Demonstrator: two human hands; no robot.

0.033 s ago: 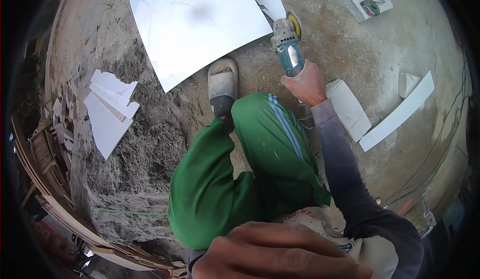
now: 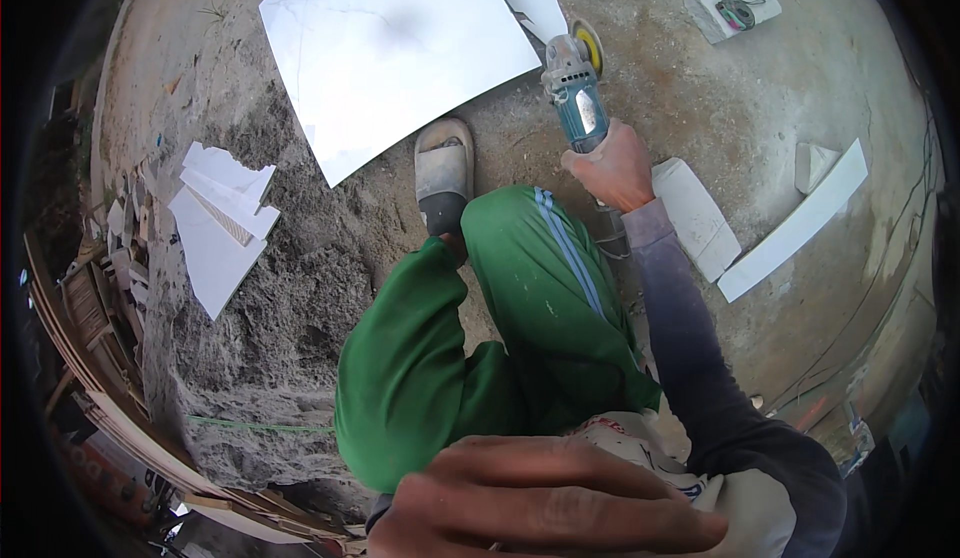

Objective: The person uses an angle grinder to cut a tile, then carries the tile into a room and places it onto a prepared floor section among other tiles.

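Note:
My right hand (image 2: 617, 166) is closed round the rear body of a teal and grey angle grinder (image 2: 582, 108). Its yellow-faced disc (image 2: 589, 48) points away from me, close to the near right corner of a large white tile (image 2: 400, 48) on the ground. Close to the camera, at the bottom of the picture, my left hand (image 2: 560, 503) is raised before my chest. Its fingers stretch to the right and appear to hold nothing; the fingertips and palm are partly out of sight.
Broken white tile pieces (image 2: 222, 223) lie on rough grey rubble at left. To the right are a pale block (image 2: 695, 218) and a long tile strip (image 2: 795, 228). A tape measure (image 2: 738, 12) rests on another block. My sandalled foot (image 2: 445, 163) is near the large tile's edge.
My left hand has shifted slightly left and its fingers lie a little differently. The grinder stays in my right hand, almost unmoved.

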